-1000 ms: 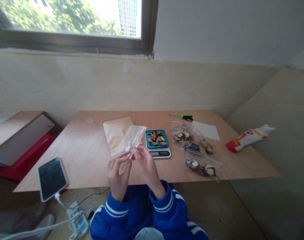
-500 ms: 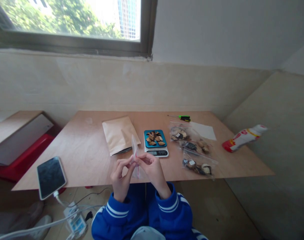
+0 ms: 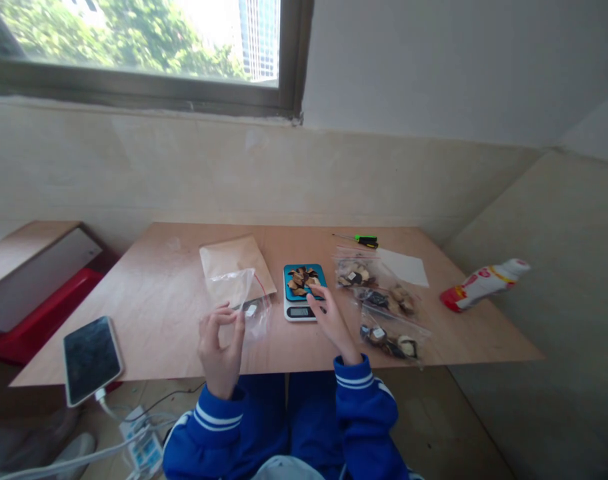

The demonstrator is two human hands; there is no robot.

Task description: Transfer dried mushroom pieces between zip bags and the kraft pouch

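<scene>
My left hand (image 3: 221, 347) pinches the edge of a clear zip bag (image 3: 258, 327), which has a red seal line and a small white label. The bag hangs partly over a brown paper pouch (image 3: 234, 260). My right hand (image 3: 331, 323) is at the front right edge of a digital scale (image 3: 290, 312), its fingers apart over the blue tray (image 3: 287, 273). Dark-edged dried slices (image 3: 304, 279), like dried mushroom, lie on that tray. Whether my right fingertips touch a slice, I cannot tell.
Right of the scale lie several filled clear bags (image 3: 389, 337), white paper (image 3: 409, 267) and two screwdrivers (image 3: 367, 240). A red and white bottle (image 3: 484, 283) leans at far right. A phone (image 3: 93, 360) with a cable overhangs the front left edge.
Both hands were together at the zip bag. They have parted: my left hand moved left with the bag, and my right let go and moved right to the scale tray.
</scene>
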